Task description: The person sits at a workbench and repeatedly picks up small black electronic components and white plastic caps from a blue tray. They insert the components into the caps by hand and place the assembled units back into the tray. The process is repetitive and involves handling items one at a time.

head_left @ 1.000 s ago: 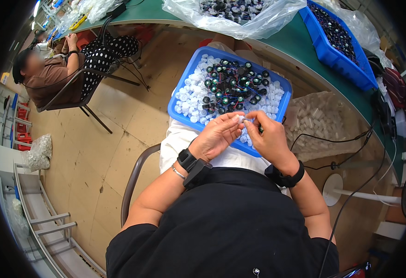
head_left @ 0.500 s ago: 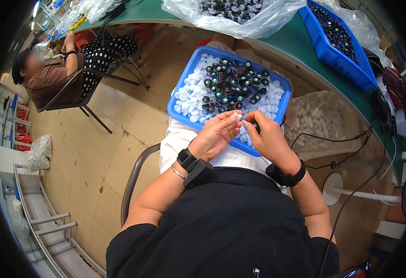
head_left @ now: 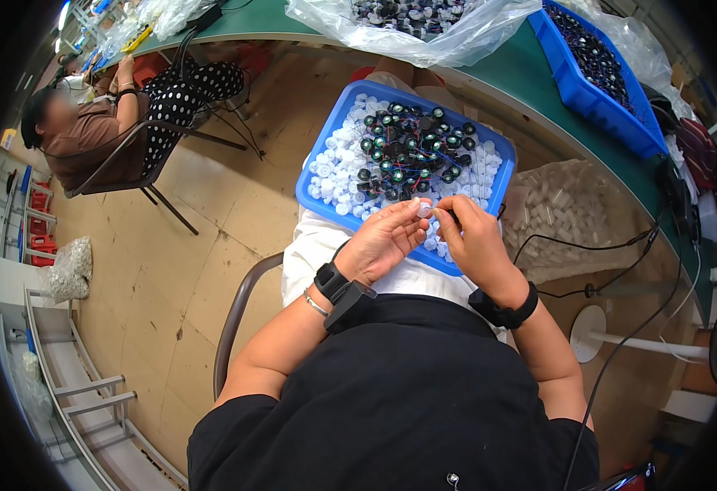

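On my lap rests a blue plastic tray [head_left: 307,193] filled with small white translucent plastic caps [head_left: 338,176]. A heap of round black components with thin red and blue wires [head_left: 411,147] lies on top of the caps. My left hand [head_left: 381,243] pinches one white cap [head_left: 424,210] between thumb and fingertips over the tray's near side. Close against it, my right hand [head_left: 481,248] has its fingers closed on a black wired component [head_left: 454,217], mostly hidden by the fingers. The fingertips of both hands nearly meet at the cap.
A green workbench [head_left: 538,90] curves beyond the tray, bearing a clear plastic bag [head_left: 432,53] of parts and a blue bin [head_left: 600,102] of dark wired pieces. A bag of pale cylinders [head_left: 567,213] and black cables [head_left: 620,245] are at right. Another person [head_left: 88,139] sits left.
The white cap in my left hand shows more fully between the fingertips. My right hand's fingers have shifted slightly, covering more of the black component.
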A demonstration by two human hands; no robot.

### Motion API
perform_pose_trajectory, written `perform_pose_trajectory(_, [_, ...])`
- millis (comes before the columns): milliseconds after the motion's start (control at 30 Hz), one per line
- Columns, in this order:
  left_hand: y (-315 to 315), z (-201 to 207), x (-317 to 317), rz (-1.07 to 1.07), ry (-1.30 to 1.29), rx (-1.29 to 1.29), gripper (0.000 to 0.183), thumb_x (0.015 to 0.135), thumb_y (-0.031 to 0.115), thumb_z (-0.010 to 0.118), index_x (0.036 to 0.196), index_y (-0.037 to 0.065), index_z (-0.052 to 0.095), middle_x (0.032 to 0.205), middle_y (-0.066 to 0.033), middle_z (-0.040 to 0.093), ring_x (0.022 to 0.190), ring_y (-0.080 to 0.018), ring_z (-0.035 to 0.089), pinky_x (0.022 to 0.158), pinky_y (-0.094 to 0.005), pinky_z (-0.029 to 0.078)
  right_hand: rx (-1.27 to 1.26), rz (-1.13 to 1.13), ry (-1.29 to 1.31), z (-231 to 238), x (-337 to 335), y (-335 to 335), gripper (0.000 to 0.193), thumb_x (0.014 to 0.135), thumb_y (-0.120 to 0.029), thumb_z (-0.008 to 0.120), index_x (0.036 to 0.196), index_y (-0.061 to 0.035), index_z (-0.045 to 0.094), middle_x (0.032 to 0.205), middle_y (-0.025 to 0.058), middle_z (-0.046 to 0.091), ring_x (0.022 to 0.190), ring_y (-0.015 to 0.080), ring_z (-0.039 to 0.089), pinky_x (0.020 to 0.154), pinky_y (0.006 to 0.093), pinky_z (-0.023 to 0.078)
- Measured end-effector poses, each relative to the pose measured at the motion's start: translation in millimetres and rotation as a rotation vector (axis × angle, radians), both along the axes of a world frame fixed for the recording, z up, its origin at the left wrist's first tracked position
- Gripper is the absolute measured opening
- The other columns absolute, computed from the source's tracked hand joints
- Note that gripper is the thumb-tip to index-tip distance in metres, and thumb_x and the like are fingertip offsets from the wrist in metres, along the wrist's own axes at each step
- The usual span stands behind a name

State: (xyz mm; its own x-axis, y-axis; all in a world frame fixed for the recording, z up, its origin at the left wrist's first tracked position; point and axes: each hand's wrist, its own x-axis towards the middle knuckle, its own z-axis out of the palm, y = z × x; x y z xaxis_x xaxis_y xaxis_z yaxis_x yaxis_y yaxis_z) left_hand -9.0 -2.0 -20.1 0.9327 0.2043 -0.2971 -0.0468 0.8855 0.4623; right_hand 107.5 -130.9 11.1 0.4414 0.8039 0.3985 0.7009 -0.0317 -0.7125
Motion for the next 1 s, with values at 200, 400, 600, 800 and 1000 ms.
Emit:
perform_pose_trajectory(200, [-0.1, -2.3, 0.2, 0.019, 0.024, -0.034, 0.028, 0.095, 0.019, 0.057, 0.114, -0.001, 0.056, 0.098, -0.0043, 0.061, 0.086, -0.0106, 0.058, 0.078, -0.0245, 0.051, 0.014, -0.026, -0.057, -1.2, -2.5, 0.2, 0.008, 0.086, -0.005, 0.06, 0.088, -0.0006, 0.054, 0.077, 0.0139, 0.059, 0.063, 0.0314, 0.059, 0.055, 0.0383, 0.047])
perform_pose_trajectory(400, [-0.8, -4.5, 0.5, 0.019, 0.019, -0.053, 0.028, 0.094, 0.019, 0.057, 0.115, -0.001, 0.056, 0.097, -0.0042, 0.061, 0.086, -0.0103, 0.058, 0.078, -0.0243, 0.051, 0.005, -0.04, -0.102, -2.7, -4.0, 0.4, 0.01, 0.084, -0.006, 0.062, 0.087, -0.0015, 0.053, 0.076, 0.0133, 0.058, 0.063, 0.0316, 0.059, 0.054, 0.0387, 0.047])
perform_pose_trajectory(600, [-1.5, -2.5, 0.2, 0.023, 0.026, -0.047, 0.029, 0.094, 0.019, 0.058, 0.115, -0.001, 0.056, 0.095, -0.0029, 0.061, 0.085, -0.0099, 0.059, 0.078, -0.024, 0.051, -0.004, -0.025, -0.133, -2.3, -3.6, -0.1, 0.01, 0.084, -0.007, 0.062, 0.085, -0.0017, 0.053, 0.074, 0.0126, 0.057, 0.062, 0.031, 0.059, 0.054, 0.0384, 0.047])
perform_pose_trajectory(800, [-1.0, -3.1, -0.1, 0.024, 0.025, -0.03, 0.029, 0.093, 0.019, 0.06, 0.114, 0.0, 0.057, 0.094, -0.0025, 0.062, 0.085, -0.01, 0.059, 0.078, -0.0245, 0.051, 0.0, -0.01, -0.143, -0.5, -3.5, 0.2, 0.01, 0.084, -0.007, 0.062, 0.082, -0.0019, 0.053, 0.072, 0.0122, 0.057, 0.06, 0.0299, 0.059, 0.052, 0.0373, 0.047])
perform_pose_trajectory(1000, [-1.3, -2.7, 0.0, 0.013, 0.019, 0.004, 0.027, 0.091, 0.017, 0.062, 0.113, 0.0, 0.059, 0.095, -0.0034, 0.063, 0.087, -0.0104, 0.06, 0.08, -0.0249, 0.051, -0.012, -0.037, -0.1, -1.5, -4.3, 0.0, 0.009, 0.083, -0.005, 0.062, 0.083, -0.0016, 0.053, 0.073, 0.0121, 0.058, 0.059, 0.0291, 0.059, 0.052, 0.0368, 0.047])
